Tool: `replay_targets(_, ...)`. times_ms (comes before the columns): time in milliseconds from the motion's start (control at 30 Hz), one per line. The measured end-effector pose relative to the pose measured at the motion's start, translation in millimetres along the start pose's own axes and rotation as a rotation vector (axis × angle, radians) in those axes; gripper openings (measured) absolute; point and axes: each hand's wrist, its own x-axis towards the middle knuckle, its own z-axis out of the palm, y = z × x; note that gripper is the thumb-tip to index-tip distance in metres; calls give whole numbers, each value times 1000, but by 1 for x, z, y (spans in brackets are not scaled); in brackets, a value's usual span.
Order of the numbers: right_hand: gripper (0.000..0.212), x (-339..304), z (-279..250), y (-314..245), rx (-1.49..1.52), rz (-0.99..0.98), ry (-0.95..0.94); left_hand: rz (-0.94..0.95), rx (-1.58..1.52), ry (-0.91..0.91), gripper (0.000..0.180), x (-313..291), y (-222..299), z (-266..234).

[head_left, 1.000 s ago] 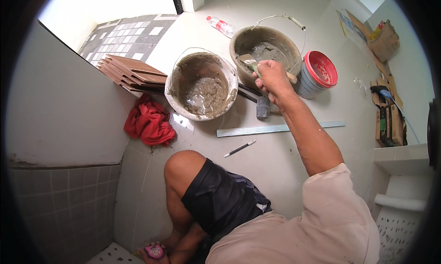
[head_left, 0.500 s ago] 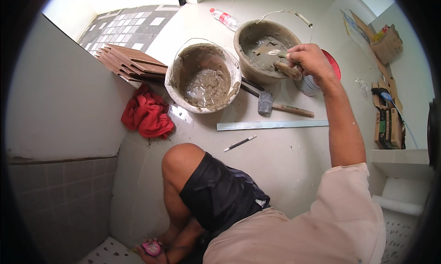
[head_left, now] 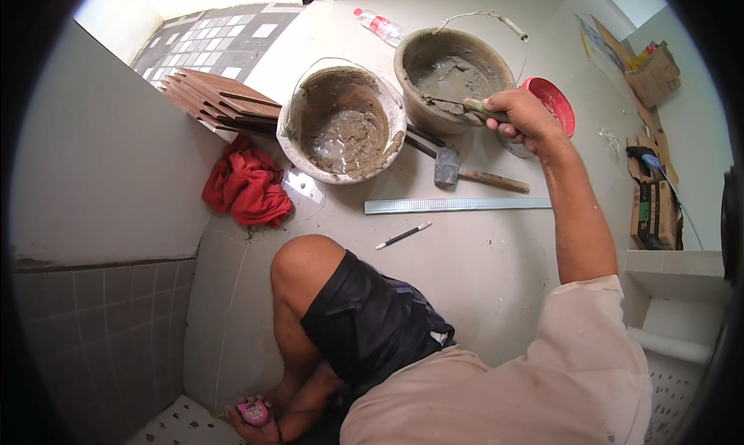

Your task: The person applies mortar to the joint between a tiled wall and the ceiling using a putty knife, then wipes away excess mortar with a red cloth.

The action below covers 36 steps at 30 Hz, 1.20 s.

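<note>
Left hand [head_left: 260,429], at the lower left of the frame, is curled round a pink tape measure [head_left: 254,414], which sits against its palm and fingers. Above it, left of centre, lie a crumpled red cloth [head_left: 248,188] and a stack of brown boards [head_left: 225,100]. Next comes a mortar-smeared white bucket [head_left: 288,139] with wet grey mix inside. A black-and-white marker [head_left: 403,236] lies near the middle, below a metal straightedge [head_left: 457,206] and a grey-headed mallet [head_left: 446,168]. At upper centre stands a brownish bucket [head_left: 446,44], also holding grey mix. A trowel [head_left: 482,110] slants over its lower rim, blade to the left; whether it touches the rim is unclear. Its handle's right end is in the right hand [head_left: 521,113], fingers closed round it. Just right of that hand shows a red-rimmed pail [head_left: 556,104], partly hidden.
</note>
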Motion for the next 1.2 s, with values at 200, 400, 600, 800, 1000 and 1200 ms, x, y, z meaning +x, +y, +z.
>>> replay_targets(200,12,11,43,7,115,-178,5,-25,-20,-60,46,7,2,-11)
replay_targets(400,23,15,58,19,122,-348,126,-4,-38,-25,46,-4,2,-11)
replay_targets(600,15,23,42,8,99,-250,82,15,-37,15,46,-12,1,-1)
replay_targets(800,15,42,56,13,247,-274,77,6,-9,7,46,-4,0,2)
replay_targets(1000,31,33,58,14,154,-356,200,-1,-48,23,47,-7,5,-4)
replay_targets(1200,27,21,40,12,109,-247,166,15,-51,13,47,-11,0,-1)
